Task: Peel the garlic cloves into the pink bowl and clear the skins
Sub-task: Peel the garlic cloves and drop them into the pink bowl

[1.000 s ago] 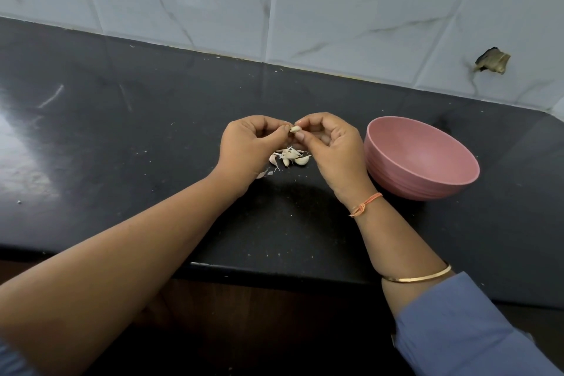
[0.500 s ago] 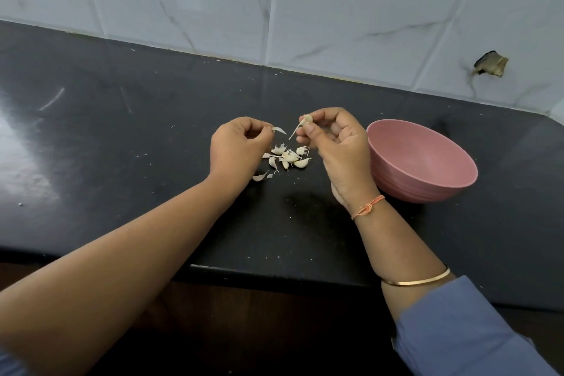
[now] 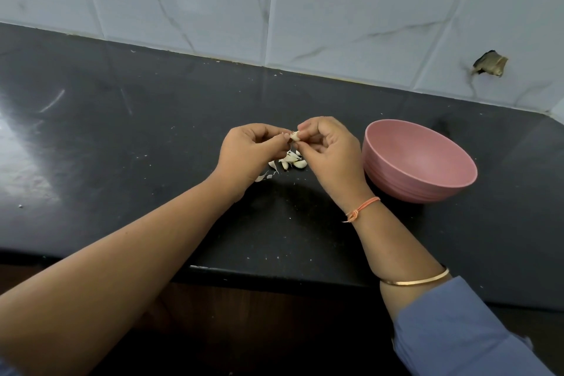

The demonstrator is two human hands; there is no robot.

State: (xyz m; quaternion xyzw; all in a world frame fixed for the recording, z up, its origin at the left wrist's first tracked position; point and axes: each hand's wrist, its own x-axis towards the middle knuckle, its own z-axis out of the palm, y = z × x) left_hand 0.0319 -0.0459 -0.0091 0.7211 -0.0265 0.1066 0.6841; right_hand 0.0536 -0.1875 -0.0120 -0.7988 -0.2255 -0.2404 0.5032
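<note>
Half a second ago our hands were apart, the left one drawing a strip of skin away; now they have met again above the heap. Our right hand (image 3: 329, 152) pinches the garlic clove (image 3: 294, 137) between thumb and forefinger. Our left hand (image 3: 247, 156), fingers curled, nips at the clove's end. We judge that one strip is off and the next is being started, so this clove is not yet bare. Beneath it the remaining cloves (image 3: 293, 160) lie heaped on the black countertop (image 3: 152, 131), with loose skins (image 3: 262, 177) just beside them. The pink bowl (image 3: 396, 183) stands near our right hand; what we see of its inside holds no clove.
</note>
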